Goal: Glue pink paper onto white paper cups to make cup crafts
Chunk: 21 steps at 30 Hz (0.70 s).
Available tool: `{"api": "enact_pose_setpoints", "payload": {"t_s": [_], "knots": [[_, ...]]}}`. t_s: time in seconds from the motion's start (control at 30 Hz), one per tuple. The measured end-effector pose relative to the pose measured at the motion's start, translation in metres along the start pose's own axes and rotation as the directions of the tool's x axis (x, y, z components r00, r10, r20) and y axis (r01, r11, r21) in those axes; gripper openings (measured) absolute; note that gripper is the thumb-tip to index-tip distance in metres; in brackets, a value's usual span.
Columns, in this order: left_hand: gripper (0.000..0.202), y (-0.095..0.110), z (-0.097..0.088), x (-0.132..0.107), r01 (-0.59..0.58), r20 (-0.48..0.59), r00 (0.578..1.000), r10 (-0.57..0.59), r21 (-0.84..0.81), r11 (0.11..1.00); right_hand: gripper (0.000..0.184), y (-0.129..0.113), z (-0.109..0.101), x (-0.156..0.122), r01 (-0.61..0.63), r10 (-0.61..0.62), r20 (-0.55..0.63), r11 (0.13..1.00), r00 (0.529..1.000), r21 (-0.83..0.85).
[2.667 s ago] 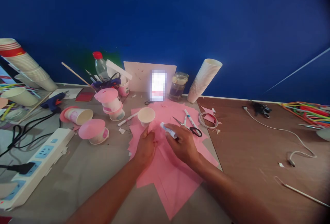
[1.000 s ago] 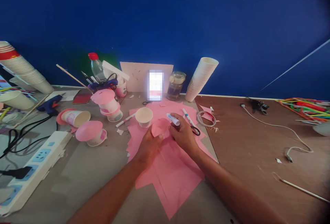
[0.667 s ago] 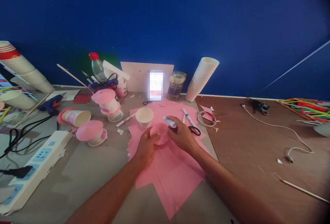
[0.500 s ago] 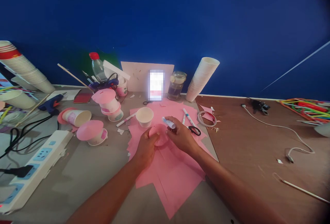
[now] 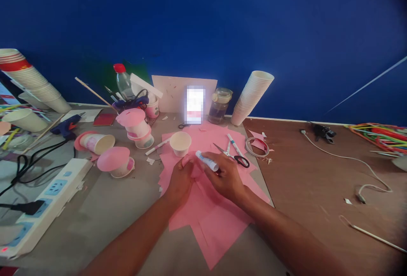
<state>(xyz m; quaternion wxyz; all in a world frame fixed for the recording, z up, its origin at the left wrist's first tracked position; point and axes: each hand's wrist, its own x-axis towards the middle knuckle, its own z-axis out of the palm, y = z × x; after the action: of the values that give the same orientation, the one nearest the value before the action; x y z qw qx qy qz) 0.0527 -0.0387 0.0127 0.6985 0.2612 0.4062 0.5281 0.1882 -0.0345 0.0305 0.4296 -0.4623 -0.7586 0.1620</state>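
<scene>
My left hand pinches a round piece of pink paper, seen nearly edge-on and partly hidden by the fingers. In my right hand, close beside it, lies a white glue stick with blue print, fingers curled round it. Whether the right fingertips also touch the pink piece I cannot tell. Both hands are over a spread of pink paper sheets. Just beyond the left hand a white paper cup stands upright. Black-handled scissors and a marker lie past the right hand.
At left are cups with pink paper brims, a power strip and a glue gun with loose cords. A bright phone screen, a jar and a leaning cup stack stand at the back. A tape roll lies right.
The pink round piece has turned from facing me to nearly edge-on. My right hand and the glue stick have dropped slightly nearer to me. The whole view has shifted a little.
</scene>
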Motion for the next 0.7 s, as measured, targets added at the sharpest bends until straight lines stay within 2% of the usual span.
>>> {"api": "enact_pose_setpoints", "payload": {"t_s": [0.07, 0.2, 0.33, 0.57, 0.7], "knots": [[0.017, 0.001, 0.001, -0.001, 0.002, 0.017, 1.000, -0.002, -0.020, 1.000, 0.026, 0.001, 0.005, -0.002, 0.072, -0.069, 0.031, 0.993, 0.997, -0.098], [0.027, 0.002, 0.003, -0.001, 0.010, 0.026, 1.000, -0.009, -0.025, 1.000, 0.025, 0.005, 0.011, -0.001, 0.118, -0.112, 0.045, 0.978, 0.993, -0.174], [0.021, 0.000, 0.001, 0.000, 0.008, 0.025, 1.000, -0.008, -0.038, 0.999, 0.026, 0.008, 0.011, -0.001, 0.152, -0.141, 0.062, 0.959, 0.988, -0.241], [0.020, -0.004, -0.002, 0.003, -0.024, -0.035, 0.999, 0.022, -0.070, 0.997, 0.020, 0.011, 0.002, -0.001, 0.044, -0.038, 0.024, 0.951, 0.999, -0.307], [0.021, -0.005, -0.005, 0.003, -0.015, -0.091, 0.996, 0.013, -0.021, 1.000, 0.021, 0.003, -0.006, 0.001, -0.042, 0.029, -0.065, 0.978, 0.997, -0.204]]}}
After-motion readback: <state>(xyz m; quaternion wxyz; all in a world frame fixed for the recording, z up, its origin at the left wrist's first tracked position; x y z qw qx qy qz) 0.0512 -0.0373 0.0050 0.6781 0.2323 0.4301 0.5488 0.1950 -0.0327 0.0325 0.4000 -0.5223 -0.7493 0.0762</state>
